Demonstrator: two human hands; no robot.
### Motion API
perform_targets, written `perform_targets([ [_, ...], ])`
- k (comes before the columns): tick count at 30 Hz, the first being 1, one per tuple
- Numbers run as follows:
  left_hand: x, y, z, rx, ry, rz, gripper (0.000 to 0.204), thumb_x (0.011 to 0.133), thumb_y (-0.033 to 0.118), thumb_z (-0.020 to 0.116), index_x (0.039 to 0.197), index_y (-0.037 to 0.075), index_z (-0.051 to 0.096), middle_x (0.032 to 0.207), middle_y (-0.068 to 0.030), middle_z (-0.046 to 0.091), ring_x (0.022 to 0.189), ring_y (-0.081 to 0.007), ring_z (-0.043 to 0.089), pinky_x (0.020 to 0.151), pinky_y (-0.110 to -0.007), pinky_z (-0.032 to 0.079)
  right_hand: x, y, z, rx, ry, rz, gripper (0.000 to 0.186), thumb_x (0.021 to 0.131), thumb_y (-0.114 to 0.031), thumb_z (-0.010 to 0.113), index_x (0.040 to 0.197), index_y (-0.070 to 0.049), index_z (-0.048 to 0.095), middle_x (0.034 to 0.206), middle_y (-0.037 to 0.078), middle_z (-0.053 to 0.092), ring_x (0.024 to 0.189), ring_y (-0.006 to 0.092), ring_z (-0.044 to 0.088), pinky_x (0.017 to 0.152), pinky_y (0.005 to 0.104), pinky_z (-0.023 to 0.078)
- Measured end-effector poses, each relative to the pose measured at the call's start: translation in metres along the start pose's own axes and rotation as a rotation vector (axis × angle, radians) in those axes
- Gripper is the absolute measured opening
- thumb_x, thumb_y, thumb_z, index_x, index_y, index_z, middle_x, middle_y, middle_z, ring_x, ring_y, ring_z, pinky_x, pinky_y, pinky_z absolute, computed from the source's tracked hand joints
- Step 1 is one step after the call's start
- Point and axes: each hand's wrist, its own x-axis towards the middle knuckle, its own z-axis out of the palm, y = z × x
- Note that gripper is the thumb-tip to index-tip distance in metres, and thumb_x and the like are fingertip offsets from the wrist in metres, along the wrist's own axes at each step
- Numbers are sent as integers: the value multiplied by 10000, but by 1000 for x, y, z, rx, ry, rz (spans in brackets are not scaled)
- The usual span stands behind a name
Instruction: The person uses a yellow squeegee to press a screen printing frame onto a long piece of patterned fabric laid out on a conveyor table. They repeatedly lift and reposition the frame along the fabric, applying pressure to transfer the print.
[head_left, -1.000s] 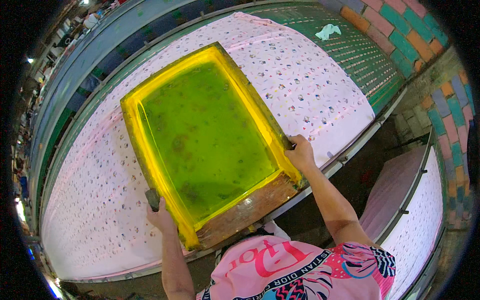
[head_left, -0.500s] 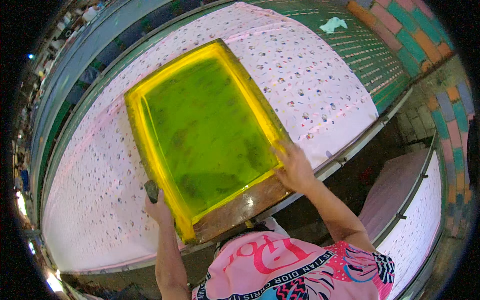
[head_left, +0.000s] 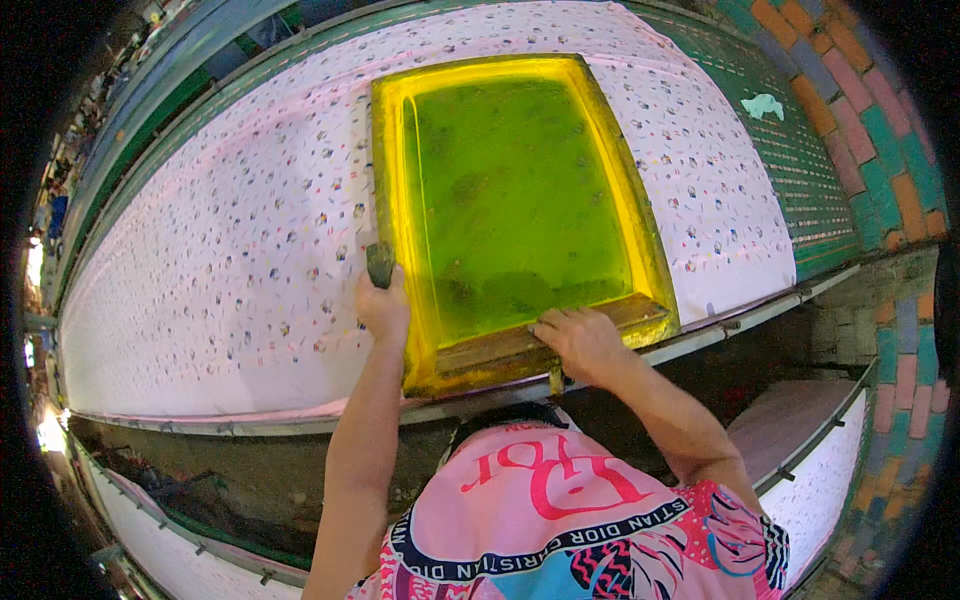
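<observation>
Beyond the right end of the green tabletop (head_left: pixel 830 215) lie teal, orange, pink and grey bricks (head_left: pixel 875 140), while a parallel bluish table (head_left: pixel 215 38) runs along its far side and bright light (head_left: pixel 50 432) glares past its left end.

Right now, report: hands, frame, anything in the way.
Left hand on dark handle. Right hand on frame, near side. Frame over printed cloth. Rag off at far right, apart from frame.

Long green table (head_left: pixel 822 212): white printed fabric (head_left: pixel 230 245) both sides of yellow-rimmed rectangular screen frame (head_left: pixel 515 200); crumpled pale-mint cloth (head_left: pixel 764 106) right of frame.
</observation>
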Motion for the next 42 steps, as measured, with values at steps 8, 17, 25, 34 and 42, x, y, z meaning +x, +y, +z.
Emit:
perform_targets([
  [8,-3,14,0,-130,96,-36,480,1116,416,592,1271,-14,737,1199,-271,738,1160,-454,676,1019,-523,520,2,-16,-8,-7,-107,100,471,865,-111,787,1333,-140,736,1210,131,749,1159,370,739,964,512,612],
  [17,-1,-10,11,-292,41,-13,541,1171,403,476,1431,-35,660,1246,-300,693,1188,-495,619,1046,-553,481,9,-29,31,-125,263,40,548,799,-25,744,1330,-157,757,1198,90,748,1080,352,741,944,463,596],
  [25,-3,-5,3,-277,5,-77,539,1186,369,455,1475,-49,634,1337,-288,669,1245,-462,621,1082,-502,486,130,42,12,-227,278,96,531,819,-33,776,1326,-191,755,1199,120,731,1052,352,754,919,478,613],
  [34,-6,2,4,-280,16,-157,580,1214,396,410,1532,-46,611,1439,-200,641,1337,-318,602,1175,-428,448,296,154,-42,-220,269,127,470,889,-83,767,1350,-169,733,1189,141,736,1086,370,766,943,508,637],
  [42,-6,19,2,-267,51,-182,595,1208,402,429,1543,-63,587,1408,-207,612,1282,-335,606,1116,-420,475,404,229,-84,-240,248,135,586,869,-42,743,1439,-167,701,1303,139,734,1169,374,745,1024,500,604],
])
